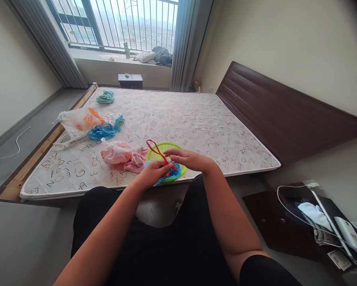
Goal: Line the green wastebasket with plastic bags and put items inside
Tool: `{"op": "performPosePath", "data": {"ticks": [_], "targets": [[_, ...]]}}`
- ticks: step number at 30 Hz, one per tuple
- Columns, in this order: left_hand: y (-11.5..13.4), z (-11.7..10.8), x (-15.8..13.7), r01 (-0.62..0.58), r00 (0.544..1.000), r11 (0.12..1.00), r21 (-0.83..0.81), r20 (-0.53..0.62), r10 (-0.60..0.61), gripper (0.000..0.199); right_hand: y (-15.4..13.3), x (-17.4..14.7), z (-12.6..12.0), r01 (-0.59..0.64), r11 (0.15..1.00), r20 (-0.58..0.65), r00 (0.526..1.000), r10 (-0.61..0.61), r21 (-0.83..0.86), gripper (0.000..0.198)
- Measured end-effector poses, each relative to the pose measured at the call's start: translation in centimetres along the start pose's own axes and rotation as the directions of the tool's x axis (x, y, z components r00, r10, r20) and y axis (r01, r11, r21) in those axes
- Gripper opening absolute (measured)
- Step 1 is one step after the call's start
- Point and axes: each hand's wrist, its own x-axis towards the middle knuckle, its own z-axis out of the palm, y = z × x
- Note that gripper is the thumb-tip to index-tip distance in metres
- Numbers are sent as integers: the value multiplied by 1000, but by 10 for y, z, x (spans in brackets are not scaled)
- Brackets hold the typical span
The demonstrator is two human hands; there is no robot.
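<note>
My left hand (155, 171) is closed on a thin red strap (155, 146), whose loop sticks up above the fingers. My right hand (192, 159) is beside it with fingers stretched out flat, their tips close to the strap; whether they touch it I cannot tell. Under both hands is a lime-green mesh basket (151, 154) at the mattress's near edge. Crumpled blue plastic (176, 171) lies in it, partly hidden by my hands. Just left of the basket are a pink cloth (136, 160) and a white and pink plastic bag (115, 154).
The patterned mattress (190, 119) bears a white and orange plastic bag (82, 121), a blue plastic bag (102, 131) and a teal bundle (106, 97). A dark headboard (274, 107) rises at right. A nightstand (264, 222) with cables and papers stands at lower right.
</note>
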Motion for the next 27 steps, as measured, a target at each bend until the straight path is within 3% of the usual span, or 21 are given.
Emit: {"op": "performPosePath", "data": {"ticks": [3, 6, 9, 13, 15, 17, 20, 22, 24, 27], "targets": [[0, -4, -1, 27, 999, 994, -109, -32, -31, 45, 15, -3, -5, -81, 981, -45, 996, 74, -174, 22], [-4, -3, 1, 39, 993, 983, -182, -100, -58, 43, 19, -5, -3, -82, 965, -198, 980, 32, -250, 16], [-7, 0, 5, 2, 973, 969, -248, -222, -59, 40, 15, -9, 3, -65, 962, -382, 923, -43, -266, 18], [-8, 3, 9, 2, 937, 965, -263, -337, -94, 42, 6, -16, 19, -55, 965, -529, 844, -93, -256, 18], [-8, 4, 10, 12, 919, 959, -285, -376, -123, 43, 4, -19, 29, -34, 965, -514, 851, -109, -261, 17], [-8, 4, 10, 4, 913, 937, -350, -381, -146, 43, 5, -20, 40, 7, 958, -412, 902, -130, -286, 15], [-8, 3, 9, 2, 940, 851, -526, -290, -181, 42, 9, -19, 54, 61, 930, -256, 953, -163, -363, 13], [-8, 1, 7, 31, 959, 801, -598, -208, -192, 42, 11, -19, 60, 78, 903, -213, 960, -183, -422, 14], [-8, -3, 6, 69, 969, 805, -589, -152, -194, 41, 11, -22, 61, 103, 889, -184, 961, -204, -446, 14], [-7, -10, 2, 135, 975, 859, -494, -88, -204, 39, 7, -26, 55, 105, 928, -289, 932, -217, -357, 21]]}}
